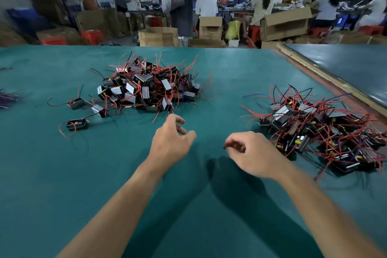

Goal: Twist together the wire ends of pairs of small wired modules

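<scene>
Head view: your left hand (169, 142) and right hand (249, 153) hold nothing, fingers (179, 120) loosely curled. One module pile (146, 88) sits upper middle, a second module pile (318, 130) at the right. Their red wires (345, 125) are tangled, so pulling one module could drag others along.

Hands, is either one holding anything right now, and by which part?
Nothing is held. The left hand and right hand hover over the green table with loosely curled, empty fingers.

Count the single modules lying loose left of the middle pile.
3: one module at the pile edge, one further left, one nearest the camera. Others may hide under wires.
</scene>
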